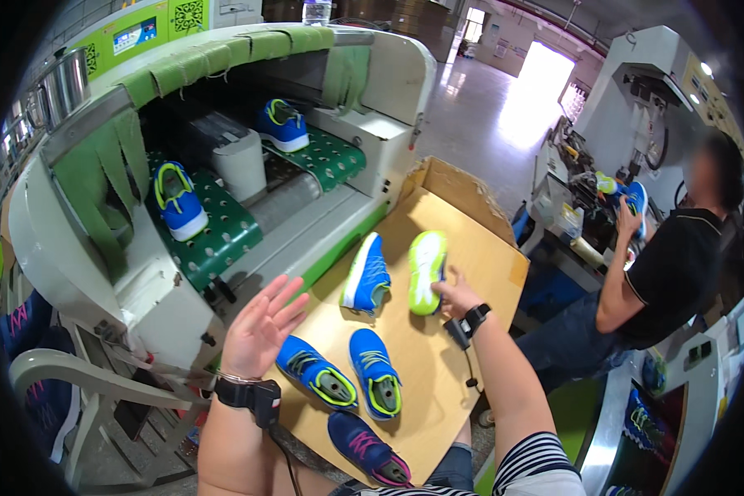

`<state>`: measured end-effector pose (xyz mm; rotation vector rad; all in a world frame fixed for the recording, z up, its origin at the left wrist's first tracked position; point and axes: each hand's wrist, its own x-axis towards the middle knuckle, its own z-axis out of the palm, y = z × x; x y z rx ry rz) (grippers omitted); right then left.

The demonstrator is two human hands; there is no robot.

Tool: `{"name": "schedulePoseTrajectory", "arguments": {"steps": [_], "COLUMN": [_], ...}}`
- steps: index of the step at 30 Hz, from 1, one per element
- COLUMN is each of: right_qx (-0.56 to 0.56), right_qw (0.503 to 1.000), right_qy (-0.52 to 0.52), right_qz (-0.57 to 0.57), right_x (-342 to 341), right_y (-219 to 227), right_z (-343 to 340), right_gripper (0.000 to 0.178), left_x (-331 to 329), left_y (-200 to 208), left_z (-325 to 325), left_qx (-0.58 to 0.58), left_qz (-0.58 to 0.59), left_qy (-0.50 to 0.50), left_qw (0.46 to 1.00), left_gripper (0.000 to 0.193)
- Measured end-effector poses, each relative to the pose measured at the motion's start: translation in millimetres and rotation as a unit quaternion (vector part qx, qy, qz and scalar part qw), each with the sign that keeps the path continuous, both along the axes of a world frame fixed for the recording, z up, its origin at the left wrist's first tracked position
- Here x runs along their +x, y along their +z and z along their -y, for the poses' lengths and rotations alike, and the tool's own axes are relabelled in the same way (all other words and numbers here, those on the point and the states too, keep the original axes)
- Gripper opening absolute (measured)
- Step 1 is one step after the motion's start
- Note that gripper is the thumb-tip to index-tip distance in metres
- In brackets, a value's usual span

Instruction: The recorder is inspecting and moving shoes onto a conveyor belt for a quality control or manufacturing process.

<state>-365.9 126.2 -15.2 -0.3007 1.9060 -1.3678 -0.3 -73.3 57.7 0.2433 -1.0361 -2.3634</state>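
My left hand (264,326) is raised with its palm up and fingers spread, holding nothing, at the left edge of a wooden board. My right hand (460,298) grips the heel end of a sneaker (426,271) whose yellow-green and white sole faces me; its upper is mostly hidden. To its left, a blue sneaker (367,275) lies on its side. Nearer to me, two blue sneakers with lime collars, one on the left (317,372) and one on the right (375,372), stand upright. Below them is a navy sneaker (367,446) with pink laces.
Left of the wooden board (479,248), a machine (397,91) has green perforated belts carrying a left blue sneaker (178,201) and a right one (283,124). At right a co-worker (674,256) holds a blue shoe (636,201). A rack (54,360) with dark shoes stands left.
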Motion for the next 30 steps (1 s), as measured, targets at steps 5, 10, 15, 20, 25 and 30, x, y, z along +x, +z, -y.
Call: {"name": "schedulePoseTrajectory", "arguments": {"steps": [5, 10, 15, 20, 25, 30], "right_qx": [0.083, 0.095, -0.065, 0.06, 0.061, 0.093], "right_qw": [0.895, 0.877, 0.951, 0.923, 0.851, 0.859], "right_qy": [0.113, 0.083, 0.141, 0.145, 0.202, 0.274], "right_qz": [-0.424, -0.464, -0.267, -0.352, -0.481, -0.423], "right_x": [86.9, 153.9, 185.9, 202.1, 235.5, 252.7], "right_y": [9.0, 39.9, 7.1, 4.2, 13.1, 18.9], "right_z": [-46.1, -89.8, -96.8, -107.5, -121.8, -127.8], "right_gripper": [0.102, 0.102, 0.088, 0.077, 0.082, 0.084], "left_x": [-5.5, 0.9, 4.6, 13.0, 18.8, 19.0], "left_y": [-4.0, 4.2, -1.3, 3.1, 6.2, -0.2], "left_z": [-8.3, -17.2, -15.3, -16.2, -12.7, -13.4], "left_qx": [0.002, -0.015, -0.017, -0.02, -0.02, 0.011], "left_qz": [0.004, 0.004, -0.001, -0.002, -0.008, 0.009], "left_qy": [-0.013, -0.009, -0.015, -0.009, 0.001, 0.015], "left_qw": [1.0, 1.0, 1.0, 1.0, 1.0, 1.0], "left_gripper": [0.052, 0.053, 0.052, 0.052, 0.051, 0.05]}}
